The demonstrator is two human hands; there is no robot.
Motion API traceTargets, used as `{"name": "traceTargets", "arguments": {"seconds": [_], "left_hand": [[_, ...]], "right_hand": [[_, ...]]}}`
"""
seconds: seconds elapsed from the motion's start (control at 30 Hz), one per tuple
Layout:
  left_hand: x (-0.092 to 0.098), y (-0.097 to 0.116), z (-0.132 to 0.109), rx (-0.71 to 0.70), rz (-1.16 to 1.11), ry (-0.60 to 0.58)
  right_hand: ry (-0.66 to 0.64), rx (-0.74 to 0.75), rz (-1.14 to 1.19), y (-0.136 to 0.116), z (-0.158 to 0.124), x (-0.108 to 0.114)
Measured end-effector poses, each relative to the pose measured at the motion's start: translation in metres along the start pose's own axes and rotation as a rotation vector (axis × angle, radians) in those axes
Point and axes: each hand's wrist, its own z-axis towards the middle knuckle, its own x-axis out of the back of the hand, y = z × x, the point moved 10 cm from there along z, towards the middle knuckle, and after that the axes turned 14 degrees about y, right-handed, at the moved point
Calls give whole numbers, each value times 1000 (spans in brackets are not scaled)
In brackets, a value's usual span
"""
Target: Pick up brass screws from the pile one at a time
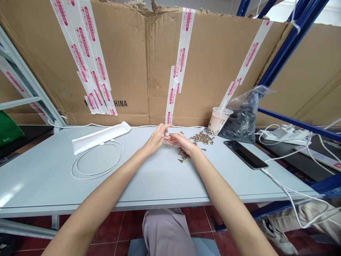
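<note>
left hand [156, 139], right hand [181, 140]: grip unclear | brass screws [202, 138] beside | table edge [106, 205] well apart

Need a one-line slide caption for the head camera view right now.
Left hand and right hand meet fingertips beside scattered brass-coloured screws on a pale grey table.

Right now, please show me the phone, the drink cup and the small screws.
Phone [245, 154], head view, on the dark screen.
Drink cup [217, 121], head view, on its side wall.
Small screws [202, 138], head view, on the upper pile.
</note>
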Motion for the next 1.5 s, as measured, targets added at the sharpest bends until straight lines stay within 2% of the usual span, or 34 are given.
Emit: {"name": "traceTargets", "arguments": {"seconds": [0.17, 0.4, 0.57, 0.73, 0.87, 1.0, 1.07, 1.13, 1.27, 1.33, 1.5], "left_hand": [[-5, 3, -3, -17, 1, -42], [-3, 4, -4, -44, -59, 40], [4, 3, -5, -31, -17, 113], [4, 8, -6, -50, 7, 87], [0, 3, -8, -27, 0, 26], [0, -12, -8, 35, 9, 9], [-3, -24, -9, 74, 13, -38], [-12, -34, -12, 108, 4, -145], [-29, -45, -23, 142, -35, -351], [-33, -46, -26, 142, -35, -387], [-44, -38, -32, 85, 30, -454]], "right_hand": [[-4, -3, 11, 2, 0, 1], [5, -2, 26, 1, 0, 1], [0, 2, 64, -2, 0, 1], [-9, 42, 54, -4, -2, 0], [9, 91, -107, -5, -2, 2], [-15, 232, -472, -20, 0, 9], [-85, 270, -707, -26, 0, 13], [-207, 219, -904, -23, -4, 17], [-446, 116, -952, -8, -19, 20], [-470, 140, -914, -2, -22, 20], [-375, 267, -893, 7, -19, 25]]}}
